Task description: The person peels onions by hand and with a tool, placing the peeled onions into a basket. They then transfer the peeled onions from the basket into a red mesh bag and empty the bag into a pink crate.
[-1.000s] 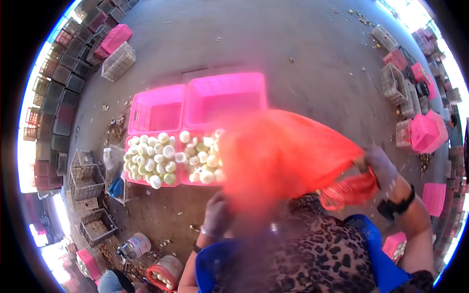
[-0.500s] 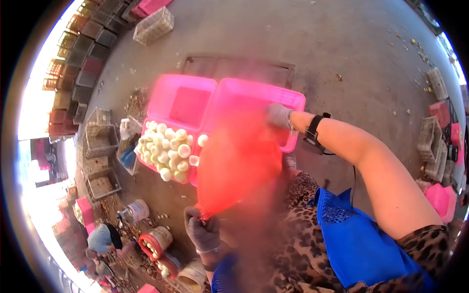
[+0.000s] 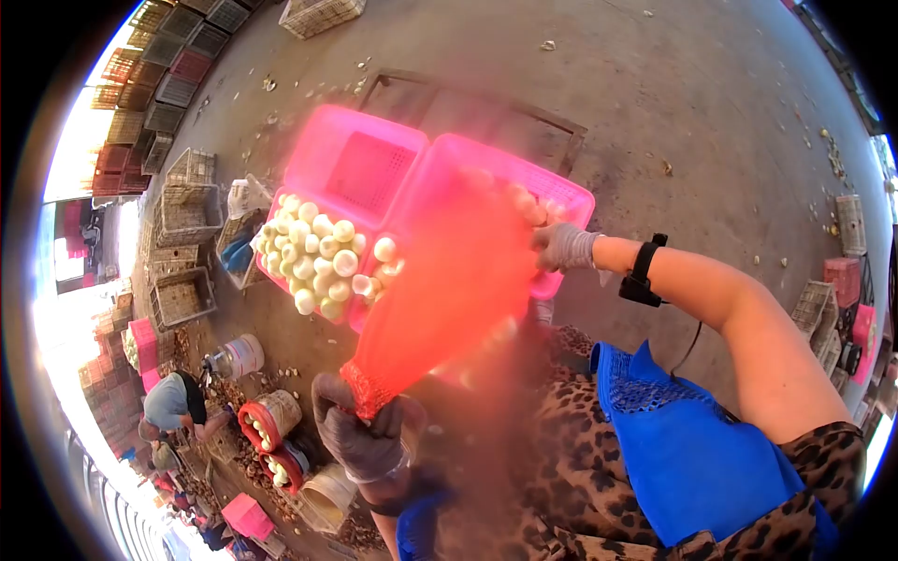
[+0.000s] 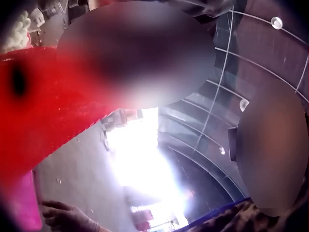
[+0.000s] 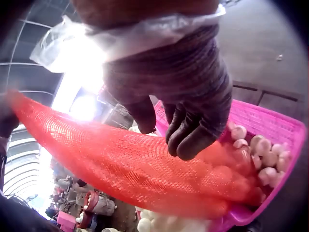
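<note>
A red mesh bag (image 3: pixel 449 280) stretches slantwise between my hands, blurred in the head view. My gloved left hand (image 3: pixel 360 425) grips its gathered end, low and to the left. My gloved right hand (image 3: pixel 568 246) is at the bag's other end, beside the right rim of a pink crate (image 3: pixel 582 210). In the right wrist view its fingers (image 5: pixel 190 140) bend loosely over the mesh, with thumb and fingers apart. Peeled onions (image 5: pixel 263 150) lie in that crate around the bag's mouth, and rounded shapes show through the mesh. In the left wrist view, the left hand is blurred out.
An adjoining pink crate (image 3: pixel 351 159) stands at the left, with a heap of peeled onions (image 3: pixel 313 252) in front of it. Stacked pale crates (image 3: pixel 187 215), buckets (image 3: pixel 271 421) of onions and a bent-over person (image 3: pixel 178 407) are farther left. A metal frame (image 3: pixel 561 122) lies behind the crates.
My right hand has swung from the far right to the crate's right rim, taking the bag's end across. My left hand now holds the gathered end, and onions have come out into the crate.
</note>
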Demonstrator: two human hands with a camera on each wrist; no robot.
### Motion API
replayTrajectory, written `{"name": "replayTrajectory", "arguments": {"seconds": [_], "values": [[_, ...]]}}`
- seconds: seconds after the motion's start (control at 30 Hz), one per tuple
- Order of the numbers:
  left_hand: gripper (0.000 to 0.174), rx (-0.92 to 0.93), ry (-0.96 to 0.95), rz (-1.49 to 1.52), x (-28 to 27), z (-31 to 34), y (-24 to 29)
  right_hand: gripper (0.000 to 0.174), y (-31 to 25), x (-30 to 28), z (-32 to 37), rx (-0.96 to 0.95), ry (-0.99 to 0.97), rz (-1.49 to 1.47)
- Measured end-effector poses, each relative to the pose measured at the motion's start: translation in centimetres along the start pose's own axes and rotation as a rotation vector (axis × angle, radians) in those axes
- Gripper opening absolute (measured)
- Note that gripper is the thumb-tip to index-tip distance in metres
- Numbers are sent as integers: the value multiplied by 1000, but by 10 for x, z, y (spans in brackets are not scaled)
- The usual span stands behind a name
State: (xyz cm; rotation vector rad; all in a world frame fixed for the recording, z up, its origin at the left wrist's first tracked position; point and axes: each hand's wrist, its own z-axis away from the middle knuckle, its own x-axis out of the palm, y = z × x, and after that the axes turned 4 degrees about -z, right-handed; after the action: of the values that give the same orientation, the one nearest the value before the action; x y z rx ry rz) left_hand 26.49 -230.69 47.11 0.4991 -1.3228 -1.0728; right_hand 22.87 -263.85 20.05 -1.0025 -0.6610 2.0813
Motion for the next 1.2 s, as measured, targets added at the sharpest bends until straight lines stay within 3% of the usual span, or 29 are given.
{"name": "replayTrajectory", "arguments": {"seconds": [0.03, 0.07, 0.17, 0.27, 0.3, 0.37, 0.43, 0.5, 0.57, 0.6, 0.63, 0.67, 0.7, 0.73, 0.77, 0.8, 0.83, 0.9, 0.97, 1.0, 1.03, 1.17, 1.2], "values": [[17, 25, -10, -16, 11, 1, 3, 44, -4, 1, 0, -54, 26, -14], [17, -5, 116, 107, 0, 1, 7, 45, -13, 0, 2, -108, 51, -27], [24, 17, 129, 41, 12, -7, 31, 47, -51, -18, 11, -250, 74, 7], [25, 84, -64, 22, 41, -15, 47, 59, -97, -40, 32, -293, 200, 58], [24, 90, -106, 43, 46, -17, 51, 71, -112, -49, 38, -339, 207, 150], [22, 267, 122, -183, 75, -15, 51, 82, -135, -47, 38, -442, 224, 204], [21, 182, -313, 101, 81, -27, 64, 79, -164, -35, 30, -561, 256, 133], [22, 325, 66, -137, 115, -22, 71, 75, -192, -23, 20, -680, 286, 66], [23, 288, -117, -105, 116, -28, 82, 65, -214, -11, 7, -759, 223, -119], [26, 181, -492, 44, 100, -39, 101, 56, -223, -5, -4, -776, 146, -269], [29, 199, -640, 104, 87, -40, 119, 48, -245, -13, 3, -792, 70, -416], [36, 207, -791, 164, 74, -41, 137, 30, -255, -29, 17, -720, 156, -440], [50, 336, -700, 149, 66, -26, 156, 12, -280, -54, 44, -646, 240, -468], [56, 412, -592, 107, 59, -14, 164, 9, -296, -66, 39, -777, 312, -481], [63, 480, -477, 58, 53, -2, 172, 12, -310, -76, 45, -607, 345, -619], [60, 492, -365, -28, 45, 6, 179, 16, -333, -95, 59, -658, 293, -564], [56, 497, -257, -119, 39, 14, 186, 18, -330, -96, 31, -665, 213, -662], [49, 506, -49, -308, 32, 25, 197, 15, -321, -98, 6, -690, 253, -630], [48, 568, -45, -456, 17, 35, 183, 14, -318, -100, 30, -816, 294, -520], [48, 600, -40, -528, 10, 40, 176, 13, -323, -91, 55, -666, 330, -581], [48, 493, -426, -427, -39, 44, 179, 11, -326, -82, 52, -750, 412, -639], [53, 343, 29, -276, -181, 112, 140, 14, -350, -52, 52, -820, 448, -668], [50, 324, 220, -254, -207, 136, 122, 15, -356, -45, 52, -830, 442, -668]]}}
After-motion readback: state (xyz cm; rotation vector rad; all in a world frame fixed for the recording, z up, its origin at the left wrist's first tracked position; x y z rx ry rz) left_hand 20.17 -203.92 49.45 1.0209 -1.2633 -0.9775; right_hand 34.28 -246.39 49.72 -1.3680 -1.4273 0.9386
